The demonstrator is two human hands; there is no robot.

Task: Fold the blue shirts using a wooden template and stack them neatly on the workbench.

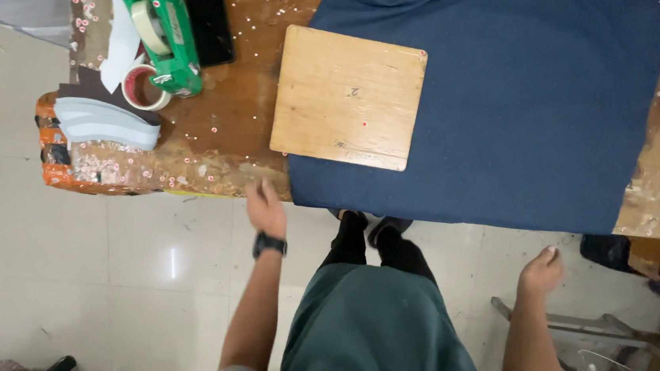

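Observation:
A dark blue cloth [528, 107] lies spread over the worn wooden table [231, 129], its near edge hanging at the table's front. A square wooden board [348, 97] rests on the cloth's left part, jutting onto the bare table. My left hand [266, 208], with a black watch on its wrist, hovers just below the table's front edge near the cloth's left corner, fingers loose and holding nothing. My right hand [543, 269] hangs below the front edge to the right, fingers curled in, with nothing in it.
A green tape dispenser [160, 31], a roll of tape [144, 88], a black phone [209, 21] and a stack of grey and dark sheets [105, 120] sit on the table's left end. A metal frame [573, 320] stands on the tiled floor at right.

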